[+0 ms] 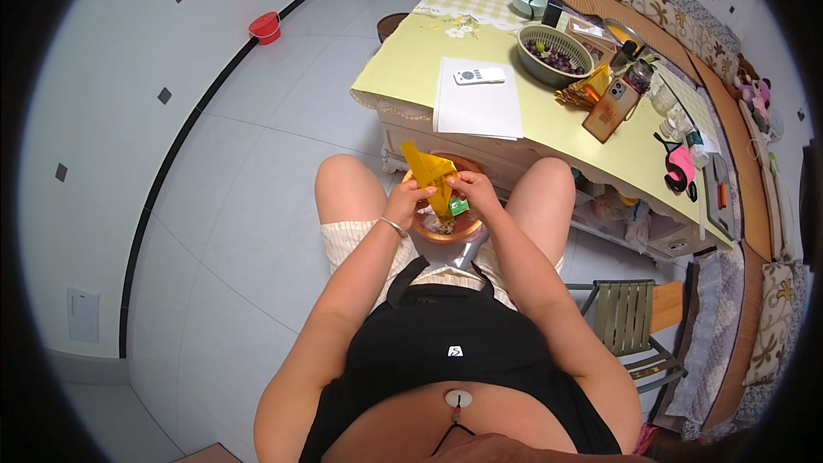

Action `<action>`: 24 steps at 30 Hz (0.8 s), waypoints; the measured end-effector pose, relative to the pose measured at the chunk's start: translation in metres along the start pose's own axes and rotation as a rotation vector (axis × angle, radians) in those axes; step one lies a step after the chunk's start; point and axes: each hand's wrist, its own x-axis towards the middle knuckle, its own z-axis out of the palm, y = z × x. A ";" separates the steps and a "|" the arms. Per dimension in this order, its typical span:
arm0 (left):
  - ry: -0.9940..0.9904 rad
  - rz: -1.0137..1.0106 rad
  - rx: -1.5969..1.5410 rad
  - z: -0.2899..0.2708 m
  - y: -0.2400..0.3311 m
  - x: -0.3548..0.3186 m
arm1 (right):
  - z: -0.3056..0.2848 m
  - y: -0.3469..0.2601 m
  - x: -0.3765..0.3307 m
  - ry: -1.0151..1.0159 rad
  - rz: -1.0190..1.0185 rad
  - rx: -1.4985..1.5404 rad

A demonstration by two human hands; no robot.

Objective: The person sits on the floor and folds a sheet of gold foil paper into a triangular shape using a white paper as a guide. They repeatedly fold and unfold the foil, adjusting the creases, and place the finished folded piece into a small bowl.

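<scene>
Pale grey tiled floor (257, 120) with a black border strip; white wall (103, 51); yellow-clothed worktop (411, 60); patterned sofa (677, 9) beyond; slatted folding chair (634, 326).

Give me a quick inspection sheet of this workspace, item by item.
Surface: low table with yellow cloth.
Job's things: yellow packet held over an orange bowl between the knees.
Clutter: white paper, remote, green basket, phone.
Hands: left hand and right hand both grip the packet.
Cables: nothing seen.
Surroundings: tiled floor, red basin, folding stool, sofa.
</scene>
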 end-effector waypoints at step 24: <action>0.052 0.082 -0.126 0.000 0.004 -0.001 | -0.002 0.017 0.004 -0.244 0.069 -0.056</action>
